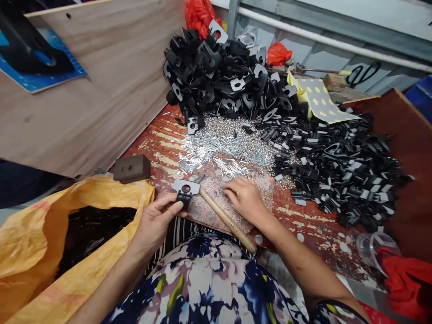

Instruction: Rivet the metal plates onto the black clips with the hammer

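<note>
My left hand (162, 217) pinches a black plastic hinged clip (185, 201) between thumb and fingers. The clip's flat plate with a round hole faces up, over the board's left edge. My right hand (245, 198) is closed over the speckled board (219, 198), thumb and fingertips together; what they hold, if anything, is too small to make out. Between my hands lies a hammer (229, 220), its wooden handle slanting towards my lap and its head partly behind the clip. Just beyond my right hand is a heap of thin metal pins (216, 146).
Black clip parts (216, 67) are heaped at the back, and smaller black pieces (344, 166) on the right. A yellow sack (37, 220) with dark parts inside stands at left, beside a brown block (131, 168). A sticker sheet (320, 99) lies atop the pile. A wooden panel (111, 76) borders the left.
</note>
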A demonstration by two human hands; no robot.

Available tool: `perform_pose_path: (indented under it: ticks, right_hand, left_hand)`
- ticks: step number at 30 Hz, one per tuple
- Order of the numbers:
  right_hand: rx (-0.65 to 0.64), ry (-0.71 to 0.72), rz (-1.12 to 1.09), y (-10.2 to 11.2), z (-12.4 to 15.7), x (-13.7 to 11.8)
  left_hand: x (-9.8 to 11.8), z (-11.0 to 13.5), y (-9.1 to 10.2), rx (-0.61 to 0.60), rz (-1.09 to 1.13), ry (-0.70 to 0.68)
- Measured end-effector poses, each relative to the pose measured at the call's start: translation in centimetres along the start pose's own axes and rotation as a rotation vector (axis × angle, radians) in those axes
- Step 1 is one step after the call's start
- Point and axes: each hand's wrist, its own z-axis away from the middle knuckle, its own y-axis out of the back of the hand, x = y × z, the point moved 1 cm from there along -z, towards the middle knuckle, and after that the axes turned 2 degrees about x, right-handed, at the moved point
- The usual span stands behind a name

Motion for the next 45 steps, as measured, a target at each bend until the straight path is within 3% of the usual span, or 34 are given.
perform_pose_path:
  ticks: [5,7,9,12,14,16,18,21,26,31,33,36,39,45]
  right_hand:
    - [-0.182,0.311,-0.053,-1.9,-1.3,-0.7]
    - [-0.218,0.328,-0.073,-2.1,-1.0,-0.4]
    - [-0.158,0.194,-0.155,-1.9,-0.6,-0.5]
    - [-0.064,-0.14,-0.486,-1.3,0.0,-1.7]
    - [-0.142,-0.325,-0.737,-0.8,0.2,-3.1]
    - [-0.301,-0.392,-0.907,-0.5,0.3,-4.4]
    - [-0.423,-0.381,-0.998,-0.3,0.2,-5.3]
    - [-0.493,-0.418,-1.114,-0.4,0.0,-5.4]
    - [-0.444,-0.482,-1.138,-1.0,-0.4,-5.5]
    - [-0.319,-0.431,-1.044,-1.6,-2.0,-4.6]
    - [-0.152,-0.355,-0.792,-1.6,-3.4,-3.2]
    - [0.004,-0.141,-0.171,-1.4,-6.5,-1.6]
    - [-0.088,-0.038,0.16,-1.8,-9.5,-1.2]
    - [-0.221,0.009,0.305,-3.9,-12.4,-3.0]
  left_hand:
    - [-0.5,0.8,0.6,-0.109,-0.073,0.049]
    - [-0.8,1.1,0.9,-0.142,-0.114,0.041]
    - [-0.9,1.3,1.0,-0.162,-0.21,-0.081]
    - [-0.5,1.7,0.3,-0.208,-0.513,-0.428]
    - [0.2,2.0,-0.5,-0.229,-0.738,-0.665]
    - [0.9,2.3,-1.4,-0.253,-0.896,-0.833]
    - [1.6,2.5,-2.0,-0.292,-0.976,-0.926]
    - [2.1,2.7,-2.4,-0.362,-1.034,-0.982]
    - [2.1,2.6,-2.3,-0.305,-1.1,-1.041]
    - [1.6,1.2,-0.7,-0.186,-1.153,-0.946]
    - [1.6,0.7,0.0,-0.147,-1.132,-0.883]
    - [2.0,0.0,0.8,-0.098,-1.004,-0.765]
    - [2.1,-0.4,1.1,-0.081,-0.769,-0.588]
    - [0.9,-0.8,1.5,-0.028,-0.115,-0.078]
